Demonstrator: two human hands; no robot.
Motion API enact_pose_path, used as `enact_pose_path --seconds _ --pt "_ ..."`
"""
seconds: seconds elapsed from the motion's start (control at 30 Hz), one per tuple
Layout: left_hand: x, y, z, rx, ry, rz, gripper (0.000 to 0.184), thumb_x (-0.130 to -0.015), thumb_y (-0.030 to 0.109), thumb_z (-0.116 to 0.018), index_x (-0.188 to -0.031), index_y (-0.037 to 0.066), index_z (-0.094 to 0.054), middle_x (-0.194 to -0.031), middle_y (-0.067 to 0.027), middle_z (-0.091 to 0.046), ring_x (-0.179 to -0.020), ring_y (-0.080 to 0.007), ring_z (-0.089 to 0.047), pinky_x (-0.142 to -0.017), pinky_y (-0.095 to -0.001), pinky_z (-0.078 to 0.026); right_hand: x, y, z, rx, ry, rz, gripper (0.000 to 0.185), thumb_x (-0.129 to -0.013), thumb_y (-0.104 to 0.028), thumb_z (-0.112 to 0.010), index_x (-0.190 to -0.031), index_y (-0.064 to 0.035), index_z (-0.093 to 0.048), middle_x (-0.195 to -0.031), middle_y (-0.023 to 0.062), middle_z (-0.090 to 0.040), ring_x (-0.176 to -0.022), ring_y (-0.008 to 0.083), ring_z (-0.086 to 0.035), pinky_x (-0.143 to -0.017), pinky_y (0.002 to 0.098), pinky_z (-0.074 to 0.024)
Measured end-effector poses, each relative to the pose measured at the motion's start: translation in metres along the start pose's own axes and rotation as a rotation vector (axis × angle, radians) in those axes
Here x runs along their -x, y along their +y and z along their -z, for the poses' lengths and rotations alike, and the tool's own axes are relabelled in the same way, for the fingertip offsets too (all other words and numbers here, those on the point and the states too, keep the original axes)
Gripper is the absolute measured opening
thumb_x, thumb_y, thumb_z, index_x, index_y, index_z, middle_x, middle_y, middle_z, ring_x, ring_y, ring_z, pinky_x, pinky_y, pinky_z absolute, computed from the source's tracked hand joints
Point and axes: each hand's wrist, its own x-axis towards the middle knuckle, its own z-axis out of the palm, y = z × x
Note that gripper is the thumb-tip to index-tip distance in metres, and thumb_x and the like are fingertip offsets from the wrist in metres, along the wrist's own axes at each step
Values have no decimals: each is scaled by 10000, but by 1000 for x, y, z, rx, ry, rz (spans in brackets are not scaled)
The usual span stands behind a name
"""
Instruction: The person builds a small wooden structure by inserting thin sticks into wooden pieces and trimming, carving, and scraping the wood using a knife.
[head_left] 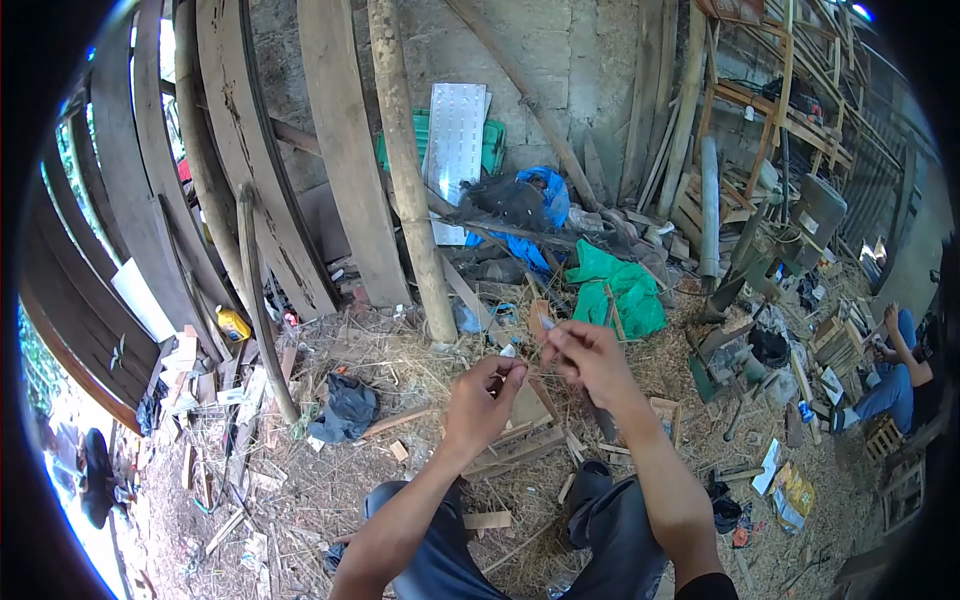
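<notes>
My left hand (487,400) is raised in front of my knees, thumb and fingers pinched together. A tiny whitish bit (508,351) shows at its fingertips, too small to name. Close beside it on the right, my right hand (592,368) is also closed, its thumb and forefinger pressed together. A small pale thing (546,322) shows at that hand's fingertips. Below the right palm, a dark grey flat strip (603,422) sticks out; whether the hand holds it is unclear. The two hands are slightly apart.
Wood offcuts (515,450) and straw cover the ground before me. A wooden post (405,180) and leaning planks (340,150) stand ahead. Green plastic sheet (615,290) and a black bag (345,408) lie nearby. Machinery (790,230) and a seated person (895,370) are at right.
</notes>
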Motion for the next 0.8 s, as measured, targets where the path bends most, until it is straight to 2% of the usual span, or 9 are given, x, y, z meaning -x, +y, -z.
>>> enact_pose_path --seconds 0.1,0.27,0.37,0.4,0.5,0.63,0.67,0.73,0.8 --pt "1 4 2 -43 -24 -19 152 -902 85 -593 -981 -41 -623 -843 -73 -662 -722 -105 -612 -661 -256 -494 -5 -6 18 -94 160 70 193 -929 -147 -560 -1023 4 -635 -797 38 -619 -494 34 -393 -420 171 -281" --pt "1 4 4 -126 -55 29 156 -910 92 -580 -980 -41 -620 -833 -74 -662 -739 -129 -628 -673 -255 -496 2 -6 10 -112 140 6 192 -928 -157 -557 -1012 0 -631 -790 37 -622 -473 39 -404 -419 173 -283" --pt "-3 -6 2 34 -14 -26 157 -919 98 -568 -980 -39 -614 -788 -53 -639 -712 -102 -596 -638 -238 -471 7 -2 -9 155 -224 -127 203 -924 -127 -560 -1051 18 -626 -774 46 -639 -496 43 -430 -439 182 -311" --pt "-3 -7 3 36 -5 -4 149 -911 94 -576 -963 -38 -618 -757 -76 -646 -677 -108 -601 -622 -254 -475 6 -1 -11 152 -225 -126 203 -924 -127 -560 -1051 18 -626 -774 46 -639 -496 43 -430 -439 182 -311" --pt "-3 -3 3 55 -5 15 146 -906 96 -582 -946 -38 -621 -727 -95 -653 -644 -113 -605 -604 -267 -476 4 1 -11 6 -148 -133 182 -929 -98 -557 -1005 50 -632 -779 59 -635 -491 47 -404 -426 194 -281" --pt "-3 -2 4 89 -23 48 161 -910 113 -585 -946 -40 -620 -718 -84 -649 -641 -107 -599 -600 -259 -470 2 3 -7 54 -148 -97 206 -912 -122 -588 -1026 41 -640 -774 51 -636 -501 41 -425 -448 180 -329" --pt "-2 -2 4 92 -23 50 161 -910 113 -585 -946 -40 -620 -718 -84 -649 -641 -107 -599 -600 -259 -470 0 7 -5 85 -70 -76 205 -913 -124 -587 -1023 41 -640 -769 45 -630 -496 41 -421 -438 184 -319" --pt "0 -2 6 112 -56 52 167 -926 135 -574 -963 -25 -608 -723 -7 -573 -647 -50 -491 -574 -207 -402 -2 3 1 121 3 -51 204 -914 -125 -587 -1020 40 -641 -764 39 -623 -492 41 -418 -428 188 -308" --pt "3 -4 4 107 -71 32 174 -929 144 -570 -962 -22 -610 -723 -6 -573 -640 -48 -486 -569 -205 -396 -3 -9 16 -37 68 -18 192 -916 -126 -581 -1006 31 -644 -758 28 -609 -487 40 -410 -414 196 -283"
